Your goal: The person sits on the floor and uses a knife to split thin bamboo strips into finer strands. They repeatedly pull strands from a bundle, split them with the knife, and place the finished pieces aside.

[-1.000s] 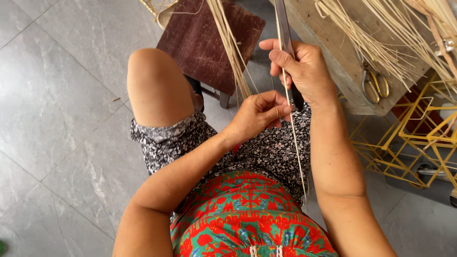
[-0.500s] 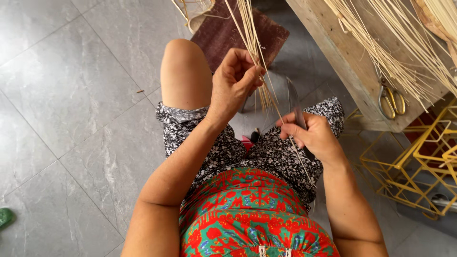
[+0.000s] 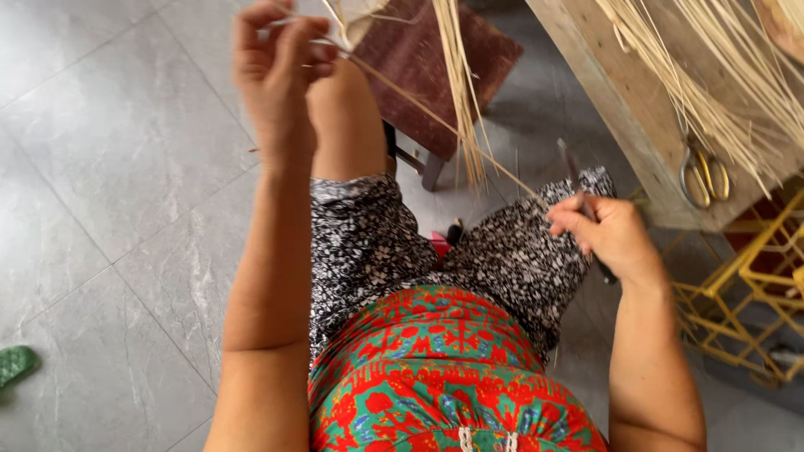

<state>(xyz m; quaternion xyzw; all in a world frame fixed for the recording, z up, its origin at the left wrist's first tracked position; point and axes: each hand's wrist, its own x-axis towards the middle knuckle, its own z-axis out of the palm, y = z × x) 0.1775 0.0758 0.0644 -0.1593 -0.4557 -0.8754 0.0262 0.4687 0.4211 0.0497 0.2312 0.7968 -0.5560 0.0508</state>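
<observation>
your left hand (image 3: 276, 71) is raised well above your knee, fingers curled in and pinched shut on the end of a thin pale strip (image 3: 435, 117). the thumb and forefinger meet around it, and the other fingers fold loosely behind them. the strip runs from that pinch in a taut slanting line down past the stool (image 3: 427, 63) to your right hand (image 3: 607, 234), which sits low over your right thigh, on the side of the stool nearer the bench. that hand is closed into a tight fist around the dark handle of a knife (image 3: 578, 188); the blade points up and away from you, out of the top of the fist, and the strip meets the hand right at the blade, though you cannot tell whether the edge is touching it or just beside it

a bundle of pale strips (image 3: 461, 84) hangs down across the front edge of the stool, between your two hands. to the right of the stool stands a wooden bench (image 3: 620, 109) with more loose strips (image 3: 712, 75) spread over it and a pair of scissors (image 3: 703, 172) lying near its near edge. a yellow wire rack (image 3: 745, 285) sits on the floor below the bench, far from the stool
</observation>
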